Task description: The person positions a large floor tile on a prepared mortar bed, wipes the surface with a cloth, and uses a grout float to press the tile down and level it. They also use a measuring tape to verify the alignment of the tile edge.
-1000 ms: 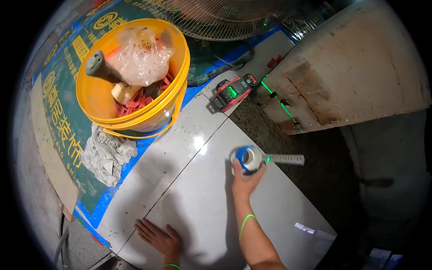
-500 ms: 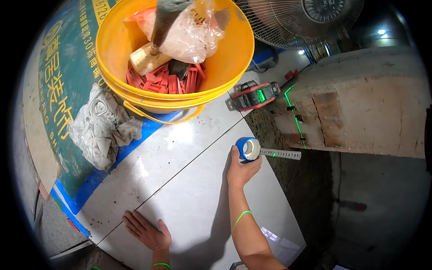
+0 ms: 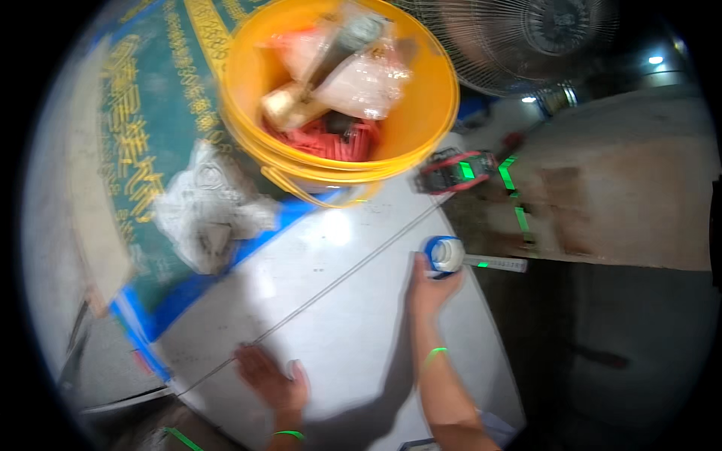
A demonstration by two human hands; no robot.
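The picture is blurred by motion. My right hand (image 3: 435, 286) grips a round blue-and-white object (image 3: 444, 255), possibly a tape roll, at the right edge of a pale floor tile (image 3: 346, 301). A metal ruler (image 3: 502, 264) sticks out from beside it over rough mortar. My left hand (image 3: 272, 376) lies with fingers stretched out on the tile, by a dark joint line. A red-and-black laser level (image 3: 451, 171), with green light showing, stands above the round object.
A yellow bucket (image 3: 432, 105) holds red wedges, a plastic bag and a mallet. A crumpled rag (image 3: 199, 210) lies on green floor covering (image 3: 139, 135). A fan (image 3: 496, 45) is at the top, a concrete ledge (image 3: 632, 203) at right, with a dark recess (image 3: 624, 323) below.
My view has swung, so bucket, laser level and ledge appear shifted to the right. My hands stay in much the same places on the tile, the right one still on the round object.
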